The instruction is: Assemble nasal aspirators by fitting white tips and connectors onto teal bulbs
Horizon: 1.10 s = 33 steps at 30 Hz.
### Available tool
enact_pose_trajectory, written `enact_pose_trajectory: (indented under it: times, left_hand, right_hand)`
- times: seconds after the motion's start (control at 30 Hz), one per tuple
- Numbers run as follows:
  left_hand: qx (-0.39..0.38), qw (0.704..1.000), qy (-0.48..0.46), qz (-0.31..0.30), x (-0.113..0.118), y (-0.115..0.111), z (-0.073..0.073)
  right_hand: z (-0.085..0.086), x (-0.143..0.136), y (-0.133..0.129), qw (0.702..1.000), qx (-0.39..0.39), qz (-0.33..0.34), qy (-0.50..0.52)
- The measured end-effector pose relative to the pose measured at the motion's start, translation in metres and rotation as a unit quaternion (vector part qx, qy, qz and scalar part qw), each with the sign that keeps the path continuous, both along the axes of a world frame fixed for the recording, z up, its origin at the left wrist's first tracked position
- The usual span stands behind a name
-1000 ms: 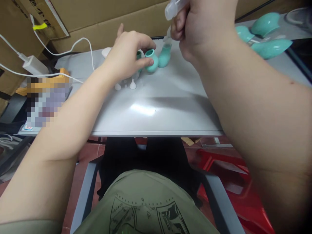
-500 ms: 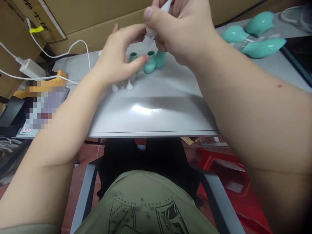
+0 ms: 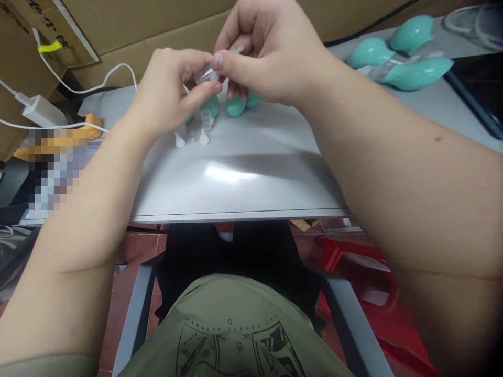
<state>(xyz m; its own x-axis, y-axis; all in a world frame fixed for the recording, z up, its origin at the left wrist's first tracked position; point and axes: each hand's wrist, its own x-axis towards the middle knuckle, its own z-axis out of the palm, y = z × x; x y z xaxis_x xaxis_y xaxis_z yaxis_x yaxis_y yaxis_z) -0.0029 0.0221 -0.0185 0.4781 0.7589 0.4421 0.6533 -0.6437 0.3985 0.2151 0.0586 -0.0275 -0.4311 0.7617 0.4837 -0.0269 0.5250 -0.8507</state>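
Both hands meet above the back of the grey table. My left hand (image 3: 173,89) pinches a small clear plastic piece (image 3: 206,75) between thumb and fingers. My right hand (image 3: 255,52) presses its thumb and fingers together at the other end of that piece, on a whitish part (image 3: 238,50) that its fingers largely hide. Below the hands stand several mint-green rounded bottles (image 3: 236,106), partly covered by the fingers. In front of them on the table are white teardrop-shaped pieces (image 3: 204,137) and a small clear cup-like piece (image 3: 206,119).
Glossy mint-green curved shells (image 3: 418,75) with clear parts lie at the back right, beside a dark flat device (image 3: 475,99). To the left are a white charger (image 3: 45,111) with cables and a yellow-orange object (image 3: 92,125). Cardboard (image 3: 157,31) stands behind the table.
My right hand has moved left and slightly down with the white piece, up against my left hand. The left hand's fingers have closed round the clear piece. The view has shifted slightly.
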Motion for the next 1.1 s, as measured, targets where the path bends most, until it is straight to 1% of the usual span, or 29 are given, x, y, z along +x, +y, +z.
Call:
enact_pose_trajectory:
  times: [0.1,0.2,0.33,0.47,0.57,0.67,0.7,0.73,0.77,0.8,0.83,0.9,0.97,1.0,1.07,1.1]
  left_hand:
    - [0.023,0.999,0.039,0.013,-0.001,0.0,0.002]
    - [0.037,0.998,0.056,0.021,-0.001,-0.001,0.001]
    - [0.056,0.997,0.033,0.028,0.004,-0.004,0.0]
    - [0.06,0.998,-0.001,0.034,0.007,-0.006,0.0]
    - [0.053,0.998,-0.006,0.028,0.004,-0.004,0.002]
    - [0.038,0.999,0.009,0.029,0.0,0.0,0.003]
    - [0.037,0.999,0.009,0.032,-0.002,0.002,0.003]
    - [0.042,0.999,0.003,0.033,-0.003,0.004,0.002]
    - [0.046,0.998,-0.004,0.032,-0.005,0.006,0.001]
    - [0.047,0.998,-0.01,0.031,-0.006,0.008,0.0]
    - [0.042,0.999,-0.009,0.032,-0.008,0.01,-0.001]
    - [0.038,0.999,-0.003,0.036,-0.01,0.012,-0.002]
    - [0.051,0.998,0.004,0.029,-0.011,0.013,-0.002]
    - [0.063,0.998,0.006,0.022,-0.012,0.013,-0.002]
    - [0.077,0.997,0.009,0.015,-0.011,0.01,-0.001]
    - [0.076,0.997,0.009,0.013,-0.01,0.007,-0.001]
  right_hand:
    - [0.002,0.004,-0.003,0.999,-0.027,-0.014,-0.041]
    - [0.003,0.001,-0.008,0.998,-0.034,-0.032,-0.047]
    - [0.001,-0.007,-0.008,0.998,-0.01,-0.062,-0.003]
    - [-0.003,-0.009,-0.002,0.997,0.025,-0.052,0.056]
    - [-0.001,-0.006,-0.005,0.997,0.024,-0.049,0.061]
    - [0.013,0.003,-0.016,0.997,0.001,-0.072,0.012]
    - [0.019,0.007,-0.021,0.996,-0.006,-0.084,-0.028]
    - [0.025,0.012,-0.025,0.992,-0.016,-0.074,-0.098]
    - [0.03,0.016,-0.028,0.983,-0.028,-0.055,-0.171]
    - [0.033,0.019,-0.029,0.966,-0.04,-0.038,-0.252]
    - [0.035,0.022,-0.029,0.942,-0.04,-0.024,-0.332]
    - [0.033,0.024,-0.023,0.891,-0.033,-0.015,-0.453]
    - [0.025,0.021,-0.015,0.846,-0.023,-0.017,-0.532]
    - [0.021,0.02,-0.01,0.83,-0.022,-0.015,-0.558]
    - [0.016,0.019,-0.003,0.808,-0.024,-0.004,-0.589]
    - [0.015,0.019,-0.001,0.804,-0.023,0.001,-0.594]
